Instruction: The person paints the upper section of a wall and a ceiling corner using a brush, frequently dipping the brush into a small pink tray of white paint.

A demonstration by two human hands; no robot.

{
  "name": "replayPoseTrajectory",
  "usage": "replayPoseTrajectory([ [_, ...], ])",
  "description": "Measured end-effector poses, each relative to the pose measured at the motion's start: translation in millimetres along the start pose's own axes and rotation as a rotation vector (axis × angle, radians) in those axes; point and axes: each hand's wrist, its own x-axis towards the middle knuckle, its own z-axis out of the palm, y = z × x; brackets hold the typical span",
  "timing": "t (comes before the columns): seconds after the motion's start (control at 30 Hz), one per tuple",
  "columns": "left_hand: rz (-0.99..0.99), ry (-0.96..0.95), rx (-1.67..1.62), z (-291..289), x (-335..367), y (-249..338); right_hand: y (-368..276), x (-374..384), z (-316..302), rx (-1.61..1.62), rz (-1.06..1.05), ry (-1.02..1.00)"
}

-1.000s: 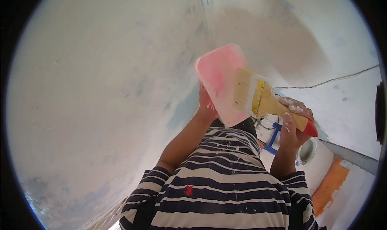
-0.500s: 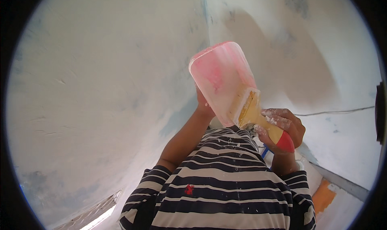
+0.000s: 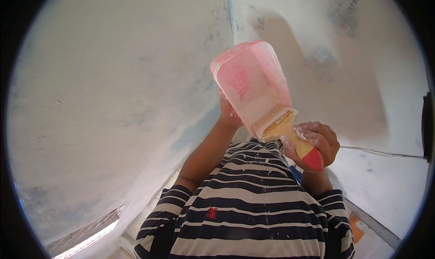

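A pink rectangular plastic tub point(image 3: 240, 80), smeared with white paste, is tilted up in front of my chest. My left hand point(image 3: 229, 109) grips its left side from behind, the fingers partly hidden by it. My right hand point(image 3: 317, 143) is closed round the pale wooden handle of a wide paintbrush point(image 3: 290, 129) with a red handle end. The brush's white-coated front edge lies against the tub's near end. White paste spots cover the right fingers.
Two pale, patchy walls point(image 3: 113, 77) meet at a corner beyond the tub. A thin cable point(image 3: 380, 152) runs along the right wall toward a dark object point(image 3: 427, 127). A slatted opening point(image 3: 86, 234) lets in light at lower left.
My right hand has drawn the brush slightly down, turning it flatter across the tub's near end. The tub has tilted a little, and the view has shifted.
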Motion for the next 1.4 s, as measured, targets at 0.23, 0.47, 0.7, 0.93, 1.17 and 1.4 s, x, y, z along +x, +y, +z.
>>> replayPoseTrajectory([
  [0.23, 0.046, 0.185, 0.141, 28.5, -18.2, 11.2, -1.8, 9.8, -8.8, 0.059, 0.007, -0.002],
  [0.47, 0.083, 0.117, 0.238, 42.3, -11.8, 21.4, -7.2, 15.5, -4.8, 0.135, 0.049, -0.003],
  [0.7, 0.117, 0.139, 0.326, 27.3, -16.3, 18.7, -4.9, 0.7, 6.7, 0.020, 0.034, -0.023],
  [0.93, 0.078, 0.173, -0.166, 4.4, -26.8, 30.6, -12.7, 2.9, 17.5, 0.139, 0.014, -0.035],
  [1.17, -0.051, 0.110, -0.453, 4.7, -14.8, 13.1, 17.9, -22.8, 25.1, 0.267, 0.262, 0.101],
  [1.4, -0.208, 0.438, -0.055, 19.9, -10.2, 23.6, -0.3, -15.6, 26.5, 0.235, 0.341, 0.185],
])
